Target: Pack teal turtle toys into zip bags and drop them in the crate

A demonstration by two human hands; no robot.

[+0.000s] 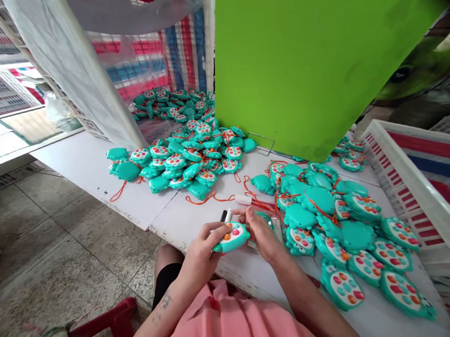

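Note:
Both my hands hold one teal frog-shaped toy (232,237) with a white face and coloured buttons, just above the near edge of the white table (92,163). My left hand (200,253) is closed round its left end with the thumb on the face. My right hand (262,233) pinches its right end. A black and white pen-like object (226,215) lies just behind the toy. Orange cords (259,203) trail from the toys beside my right hand.
Heaps of the same teal toys lie at the table's middle (187,158), at the right (342,227) and inside a plastic-lined crate (173,102). A green panel (305,58) stands behind. A white slatted crate (413,190) sits at right, a red stool (112,320) below left.

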